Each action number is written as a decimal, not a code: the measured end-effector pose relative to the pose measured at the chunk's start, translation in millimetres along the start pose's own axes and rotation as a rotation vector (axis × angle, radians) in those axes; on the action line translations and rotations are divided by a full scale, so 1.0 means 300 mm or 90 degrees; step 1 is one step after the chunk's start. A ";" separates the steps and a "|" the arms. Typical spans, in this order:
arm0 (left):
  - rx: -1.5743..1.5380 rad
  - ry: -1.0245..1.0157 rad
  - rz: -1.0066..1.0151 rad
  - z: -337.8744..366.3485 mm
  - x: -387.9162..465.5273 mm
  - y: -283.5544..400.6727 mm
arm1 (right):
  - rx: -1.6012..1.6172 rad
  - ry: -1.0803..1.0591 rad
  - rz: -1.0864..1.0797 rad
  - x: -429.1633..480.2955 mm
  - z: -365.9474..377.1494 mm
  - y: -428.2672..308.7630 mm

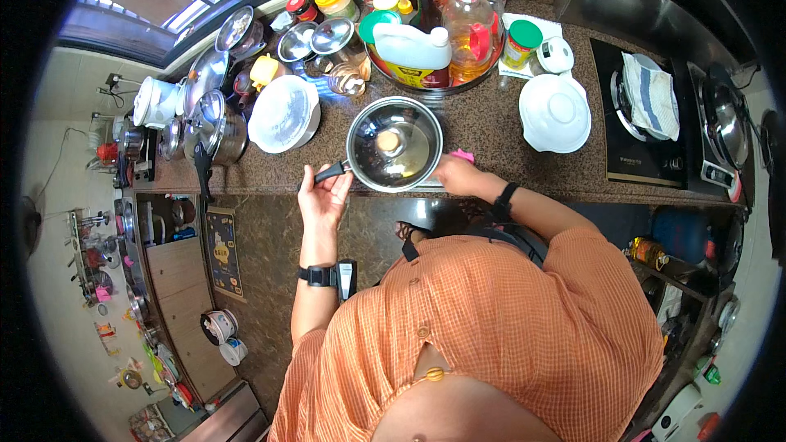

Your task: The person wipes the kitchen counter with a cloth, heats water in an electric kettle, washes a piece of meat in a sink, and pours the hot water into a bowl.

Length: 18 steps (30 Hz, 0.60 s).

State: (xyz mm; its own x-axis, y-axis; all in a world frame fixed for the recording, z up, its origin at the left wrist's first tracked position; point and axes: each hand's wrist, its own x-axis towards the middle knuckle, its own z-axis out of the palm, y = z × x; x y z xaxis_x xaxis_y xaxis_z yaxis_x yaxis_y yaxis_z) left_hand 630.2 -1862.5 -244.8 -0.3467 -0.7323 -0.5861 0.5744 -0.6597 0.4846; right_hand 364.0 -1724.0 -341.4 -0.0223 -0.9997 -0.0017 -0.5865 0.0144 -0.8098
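Note:
A steel saucepan with a glass lid (395,143) stands at the front of the speckled stone counter (491,162). Its black handle (329,172) points left, and my left hand (325,190) is around that handle, palm up. Against the pan's lower right side is my right hand (455,175); its fingertips are hidden, so what they hold is unclear. Just behind that hand a bit of pink cloth (462,155) shows. A white lidded casserole (284,114) is left of the pan, and another white lidded pot (556,113) is to the right.
Behind the pan, a round tray (451,91) bears an oil jug (470,31), a white jug (412,46) and several sauce bottles. A pressure cooker (224,132) stands at left, its handle over the counter edge. At right is a black cooktop (638,162) with a striped cloth (651,95).

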 end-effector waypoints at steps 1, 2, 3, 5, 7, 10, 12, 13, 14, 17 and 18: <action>0.012 -0.010 -0.003 0.027 0.011 -0.015 | 0.013 -0.069 -0.106 -0.033 0.004 0.041; 0.032 -0.021 -0.014 0.045 0.031 -0.035 | 0.026 -0.137 -0.210 -0.073 -0.003 0.087; 0.044 -0.027 -0.026 0.043 0.057 -0.055 | 0.027 -0.139 -0.211 -0.111 -0.026 0.110; 0.078 -0.018 -0.048 0.064 0.102 -0.108 | 0.066 -0.174 -0.115 -0.194 -0.097 0.156; 0.059 -0.012 -0.091 0.075 0.159 -0.169 | 0.083 -0.162 -0.092 -0.275 -0.165 0.213; 0.087 0.045 -0.113 0.147 0.212 -0.275 | 0.053 -0.145 -0.055 -0.397 -0.252 0.242; 0.078 0.019 -0.138 0.145 0.263 -0.331 | 0.071 -0.106 0.035 -0.443 -0.268 0.232; 0.073 0.009 -0.148 0.156 0.280 -0.359 | 0.069 -0.112 0.027 -0.448 -0.265 0.214; 0.062 0.003 -0.157 0.164 0.296 -0.380 | 0.052 -0.120 0.037 -0.445 -0.260 0.197; 0.060 -0.042 -0.187 0.169 0.336 -0.431 | 0.035 -0.183 0.020 -0.383 -0.244 0.152; 0.076 -0.052 -0.244 0.172 0.352 -0.429 | 0.045 -0.215 -0.010 -0.352 -0.225 0.132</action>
State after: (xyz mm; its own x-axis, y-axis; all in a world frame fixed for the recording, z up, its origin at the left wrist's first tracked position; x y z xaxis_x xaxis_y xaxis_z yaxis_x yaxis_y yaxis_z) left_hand 481.5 -1863.5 -335.5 -0.5790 -0.4374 -0.6880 0.3035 -0.8989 0.3161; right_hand 288.6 -1616.6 -333.7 0.2632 -0.9491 -0.1731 -0.5265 0.0091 -0.8501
